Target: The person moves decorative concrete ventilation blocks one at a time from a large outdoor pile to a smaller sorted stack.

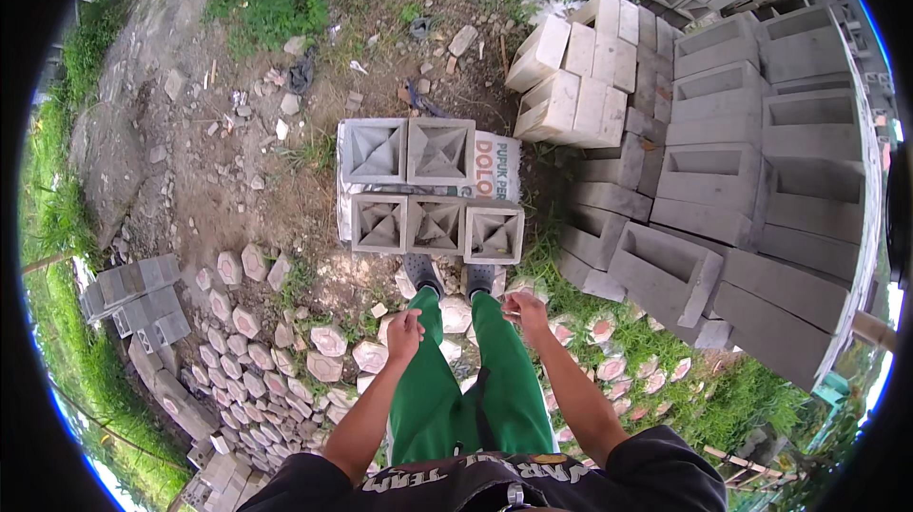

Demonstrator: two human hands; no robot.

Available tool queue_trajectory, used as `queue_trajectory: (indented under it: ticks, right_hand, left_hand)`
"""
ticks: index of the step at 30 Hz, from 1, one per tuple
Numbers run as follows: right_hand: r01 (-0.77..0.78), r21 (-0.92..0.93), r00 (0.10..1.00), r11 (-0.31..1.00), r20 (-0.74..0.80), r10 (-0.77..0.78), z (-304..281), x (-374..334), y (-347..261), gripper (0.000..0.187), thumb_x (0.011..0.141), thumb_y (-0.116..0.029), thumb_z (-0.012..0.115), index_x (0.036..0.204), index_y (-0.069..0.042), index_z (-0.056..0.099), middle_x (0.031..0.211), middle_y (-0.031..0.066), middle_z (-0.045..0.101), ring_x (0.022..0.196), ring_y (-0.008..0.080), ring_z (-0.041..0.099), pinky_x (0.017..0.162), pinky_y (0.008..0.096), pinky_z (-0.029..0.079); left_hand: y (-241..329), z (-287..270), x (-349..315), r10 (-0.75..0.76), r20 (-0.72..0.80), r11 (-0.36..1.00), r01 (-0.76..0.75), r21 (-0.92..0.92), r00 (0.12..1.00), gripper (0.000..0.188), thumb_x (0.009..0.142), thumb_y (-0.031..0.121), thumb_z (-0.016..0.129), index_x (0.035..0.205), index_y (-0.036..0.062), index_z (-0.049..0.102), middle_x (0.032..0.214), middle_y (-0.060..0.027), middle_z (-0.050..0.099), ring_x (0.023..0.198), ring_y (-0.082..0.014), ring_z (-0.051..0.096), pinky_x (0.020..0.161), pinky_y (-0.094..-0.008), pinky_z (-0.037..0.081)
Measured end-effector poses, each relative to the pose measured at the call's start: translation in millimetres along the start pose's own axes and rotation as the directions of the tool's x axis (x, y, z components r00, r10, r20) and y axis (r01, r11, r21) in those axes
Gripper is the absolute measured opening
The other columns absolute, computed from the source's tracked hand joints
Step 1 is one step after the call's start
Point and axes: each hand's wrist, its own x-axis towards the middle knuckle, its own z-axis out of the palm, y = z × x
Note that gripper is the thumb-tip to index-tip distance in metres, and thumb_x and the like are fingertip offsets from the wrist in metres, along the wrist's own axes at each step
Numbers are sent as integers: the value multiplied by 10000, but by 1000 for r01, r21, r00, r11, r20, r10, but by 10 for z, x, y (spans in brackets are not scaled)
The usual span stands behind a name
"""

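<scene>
Above a left-to-right row of three square grey concrete vent blocks (437, 226) on a white printed sack (496, 168), both hands, left (404, 333) and right (525, 309), hang empty, fingers loosely curled.

Left hand (403, 332) and right hand (526, 309) hang empty, loosely curled

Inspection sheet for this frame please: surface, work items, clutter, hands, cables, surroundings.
Surface: bare dirt ground with grass patches.
Work items: five square patterned vent blocks in two rows on a white printed sack, just ahead of the person's shoes.
Clutter: hexagonal paving stones and loose rubble.
Hands: left hand and right hand empty, hanging over the green trousers, touching no block.
Cables: nothing seen.
Surroundings: stacked grey hollow blocks to the right, pale blocks behind them, small grey pavers at left.
</scene>
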Motion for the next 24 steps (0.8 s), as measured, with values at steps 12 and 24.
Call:
queue_trajectory:
  ticks: [12, 24]
  right_hand:
    - [375, 152, 927, 914, -73, -368, 408, -1359, -412, 470, 909, -436, 586, 622, -74, 500, 566, 44, 517, 586, 177, 589, 565, 304, 488]
    - [657, 251, 739, 711, -402, -541, 648, -2226, 427, 225, 850, -226, 702, 810, -41, 581, 691, 0, 583, 591, 70, 525, 509, 240, 424]
  left_hand:
    - [1828, -81, -636, 319, 409, 948, -275, -163, 855, 681, 1001, 515, 215, 1179, -35, 575, 692, -75, 626, 572, -102, 563, 572, -229, 484]
    - [1980, -323, -898, 276, 674, 838, -515, 181, 685, 580, 957, 462, 492, 602, 16, 596, 558, -16, 545, 544, -78, 492, 544, -236, 396]
